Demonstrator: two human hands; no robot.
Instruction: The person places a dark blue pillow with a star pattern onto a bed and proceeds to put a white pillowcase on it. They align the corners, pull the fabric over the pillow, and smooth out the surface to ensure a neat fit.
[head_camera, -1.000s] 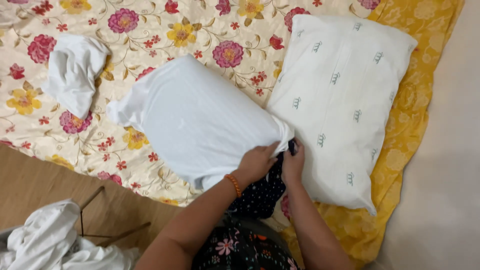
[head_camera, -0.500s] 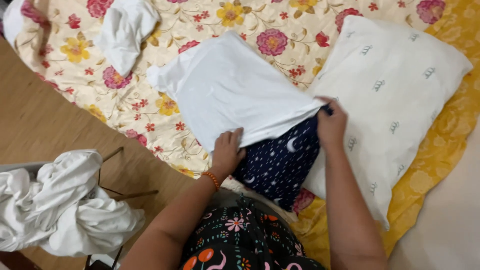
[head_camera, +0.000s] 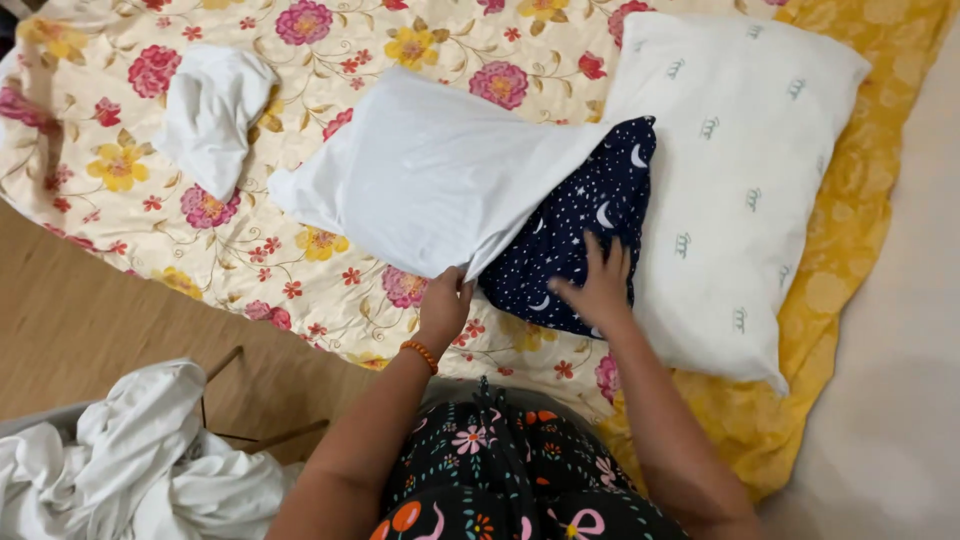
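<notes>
My left hand pinches the open edge of the white pillowcase on the floral bedspread. My right hand presses flat, fingers spread, on the navy star-patterned pillow, half sleeved. A white pillow lies touching it, a crumpled white cloth well apart.

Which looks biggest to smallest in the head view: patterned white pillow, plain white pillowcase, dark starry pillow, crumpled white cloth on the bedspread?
1. Patterned white pillow
2. Plain white pillowcase
3. Dark starry pillow, counting only the uncovered part; the rest is hidden inside the pillowcase
4. Crumpled white cloth
</notes>
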